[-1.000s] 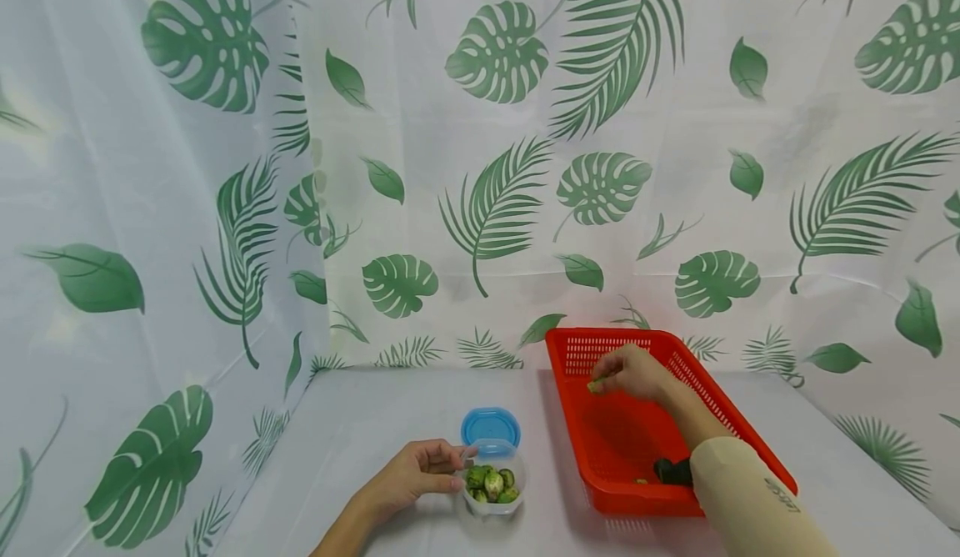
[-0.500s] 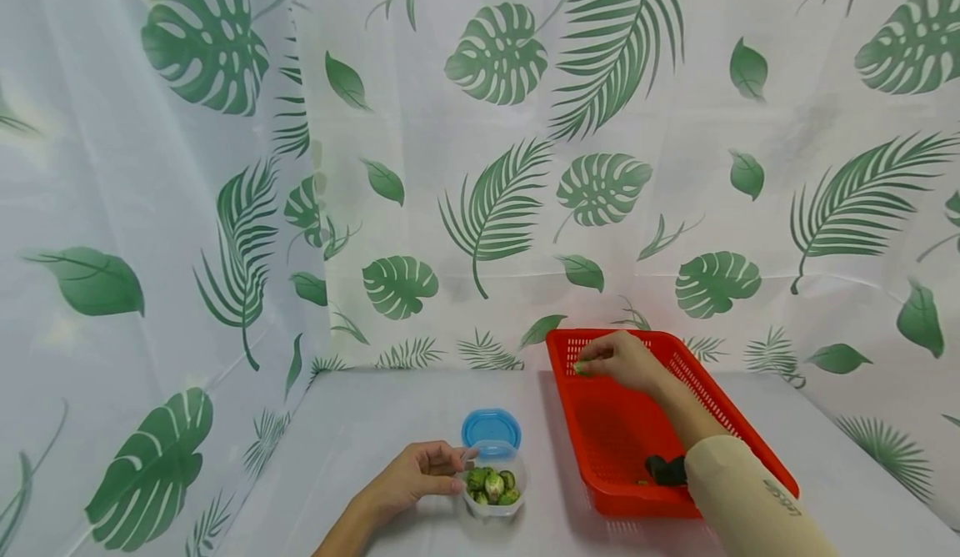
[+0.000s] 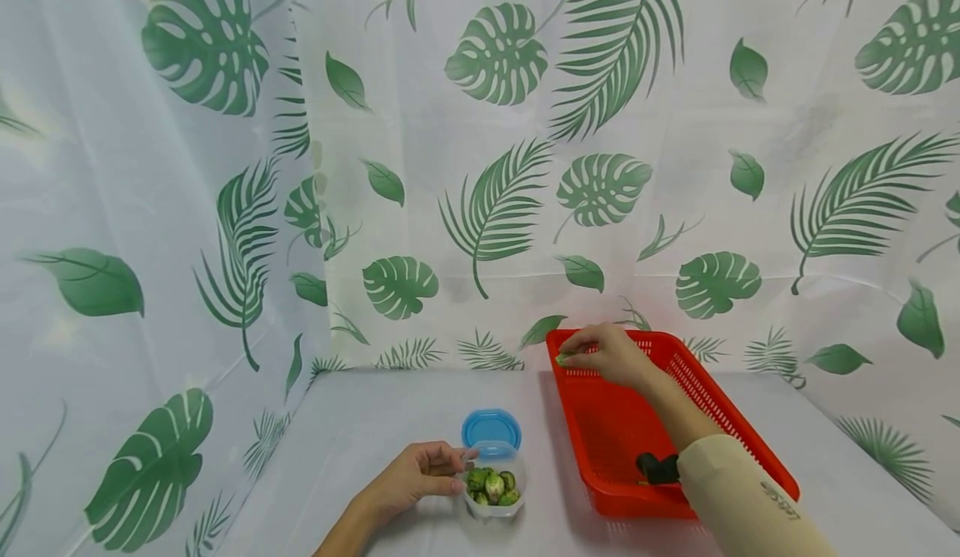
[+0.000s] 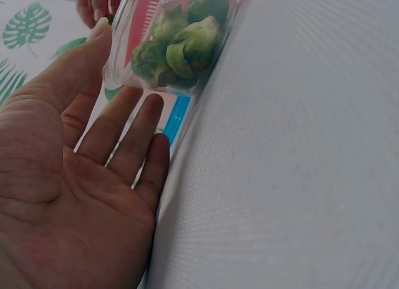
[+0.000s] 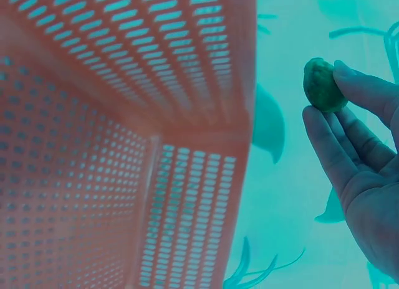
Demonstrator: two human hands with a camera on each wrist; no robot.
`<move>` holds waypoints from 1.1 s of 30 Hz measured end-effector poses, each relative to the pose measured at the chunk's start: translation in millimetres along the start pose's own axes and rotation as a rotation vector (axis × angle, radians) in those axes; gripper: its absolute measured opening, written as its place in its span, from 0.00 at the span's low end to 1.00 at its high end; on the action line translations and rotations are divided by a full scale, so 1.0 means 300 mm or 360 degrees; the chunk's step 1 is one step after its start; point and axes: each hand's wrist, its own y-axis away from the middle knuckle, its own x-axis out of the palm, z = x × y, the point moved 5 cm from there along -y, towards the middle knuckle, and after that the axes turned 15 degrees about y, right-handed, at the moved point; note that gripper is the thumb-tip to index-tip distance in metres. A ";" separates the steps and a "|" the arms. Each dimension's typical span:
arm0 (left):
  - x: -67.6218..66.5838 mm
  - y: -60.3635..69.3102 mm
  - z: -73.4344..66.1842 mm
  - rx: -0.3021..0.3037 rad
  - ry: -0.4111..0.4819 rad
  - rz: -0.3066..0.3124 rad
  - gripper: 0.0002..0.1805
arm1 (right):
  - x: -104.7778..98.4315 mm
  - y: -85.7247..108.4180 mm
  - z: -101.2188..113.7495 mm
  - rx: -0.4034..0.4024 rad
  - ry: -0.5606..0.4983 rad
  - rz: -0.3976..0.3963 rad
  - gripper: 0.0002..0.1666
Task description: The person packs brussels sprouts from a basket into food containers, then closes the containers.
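In the head view my right hand is raised over the far left corner of the red basket. Its thumb and fingertips pinch a green Brussels sprout, seen clear of the basket wall in the right wrist view. My left hand is at a clear plastic container on the table, thumb and fingers at its rim. Several Brussels sprouts lie inside that container. In the left wrist view the thumb of the left hand touches the rim, while the other fingers extend below and behind it.
A blue lid lies just behind the container. A dark object shows beside the right sleeve, over the basket's near end. Leaf-printed sheets close off the back and left of the white table.
My right hand has moved left and slightly up with the Brussels sprout, from over the basket's interior to its far left corner. The left hand and container have stayed put.
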 end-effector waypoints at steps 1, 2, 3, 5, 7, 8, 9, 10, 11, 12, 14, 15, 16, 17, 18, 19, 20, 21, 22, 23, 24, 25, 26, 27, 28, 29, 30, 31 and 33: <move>0.000 0.000 0.000 0.0000 0.0000 0.0001 0.12 | -0.001 -0.003 0.012 -0.0033 0.0003 -0.0004 0.14; 0.000 0.000 0.000 -0.0001 0.0000 -0.0001 0.12 | -0.001 -0.006 0.022 -0.0046 0.0006 -0.0008 0.14; 0.000 0.000 -0.001 0.0000 0.0001 0.0000 0.13 | -0.002 -0.010 0.034 -0.0068 0.0007 -0.0009 0.13; 0.001 0.001 0.001 -0.0001 0.0001 -0.0004 0.13 | 0.000 -0.015 0.055 -0.0105 0.0005 -0.0006 0.13; 0.001 0.000 0.003 0.0003 0.0000 -0.0008 0.13 | 0.003 -0.019 0.072 -0.0120 0.0000 0.0002 0.12; 0.001 0.000 0.004 0.0005 -0.0002 -0.0011 0.13 | 0.005 -0.021 0.079 -0.0115 -0.0004 0.0008 0.12; 0.001 -0.001 0.005 0.0007 -0.0004 -0.0013 0.13 | 0.007 -0.023 0.086 -0.0114 -0.0009 0.0012 0.12; 0.001 -0.002 0.007 0.0007 -0.0008 -0.0018 0.13 | 0.010 -0.024 0.091 -0.0107 -0.0012 0.0015 0.12; 0.001 -0.002 0.007 0.0007 -0.0011 -0.0022 0.13 | 0.012 -0.026 0.097 -0.0105 -0.0015 0.0017 0.12; 0.001 -0.003 0.007 0.0010 -0.0014 -0.0024 0.13 | 0.013 -0.027 0.102 -0.0099 -0.0020 0.0019 0.12; 0.001 -0.003 0.008 0.0006 -0.0018 -0.0030 0.13 | 0.017 -0.028 0.114 -0.0099 -0.0032 0.0024 0.11; 0.000 -0.002 0.007 0.0006 -0.0019 -0.0031 0.13 | 0.019 -0.029 0.122 -0.0105 -0.0041 0.0026 0.11; 0.000 -0.002 0.007 0.0007 -0.0021 -0.0031 0.13 | 0.021 -0.029 0.130 -0.0110 -0.0046 0.0027 0.11; 0.000 -0.002 0.006 0.0009 -0.0019 -0.0029 0.13 | 0.022 -0.029 0.138 -0.0114 -0.0056 0.0028 0.11; 0.000 -0.002 0.005 0.0009 -0.0016 -0.0026 0.12 | 0.023 -0.029 0.147 -0.0118 -0.0067 0.0031 0.11; 0.000 -0.002 0.005 0.0008 -0.0015 -0.0022 0.12 | 0.023 -0.029 0.157 -0.0127 -0.0069 0.0033 0.11; 0.000 -0.001 0.004 0.0011 -0.0012 -0.0015 0.12 | 0.023 -0.028 0.167 -0.0132 -0.0072 0.0029 0.12; 0.000 -0.001 0.004 0.0012 -0.0010 -0.0011 0.12 | 0.023 -0.027 0.176 -0.0134 -0.0070 0.0025 0.12; 0.000 -0.001 0.003 0.0012 -0.0007 -0.0007 0.11 | 0.022 -0.026 0.185 -0.0136 -0.0069 0.0022 0.12; 0.001 -0.001 0.003 0.0013 -0.0006 -0.0003 0.11 | 0.021 -0.026 0.195 -0.0145 -0.0074 0.0020 0.12; 0.000 0.000 0.003 0.0012 -0.0007 -0.0003 0.11 | 0.021 -0.025 0.204 -0.0155 -0.0070 0.0016 0.12; 0.000 0.000 0.004 0.0012 -0.0009 -0.0002 0.11 | 0.021 -0.024 0.214 -0.0163 -0.0066 0.0013 0.12; -0.001 0.001 0.004 0.0011 -0.0008 -0.0002 0.11 | 0.021 -0.023 0.223 -0.0168 -0.0065 0.0012 0.12; -0.002 0.001 0.005 0.0009 -0.0010 -0.0006 0.11 | 0.021 -0.022 0.231 -0.0171 -0.0067 0.0015 0.12; -0.003 0.001 0.006 0.0007 -0.0010 -0.0009 0.11 | 0.022 -0.020 0.238 -0.0183 -0.0073 0.0018 0.12; -0.004 0.000 0.006 0.0004 -0.0013 -0.0013 0.11 | 0.022 -0.018 0.246 -0.0194 -0.0076 0.0021 0.12; -0.004 0.000 0.006 0.0004 -0.0013 -0.0014 0.12 | 0.024 -0.016 0.252 -0.0200 -0.0076 0.0026 0.12; -0.003 0.000 0.006 0.0005 -0.0011 -0.0012 0.12 | 0.025 -0.014 0.258 -0.0206 -0.0081 0.0031 0.11; -0.002 -0.001 0.005 0.0005 -0.0010 -0.0012 0.12 | 0.029 -0.011 0.266 -0.0223 -0.0081 0.0039 0.11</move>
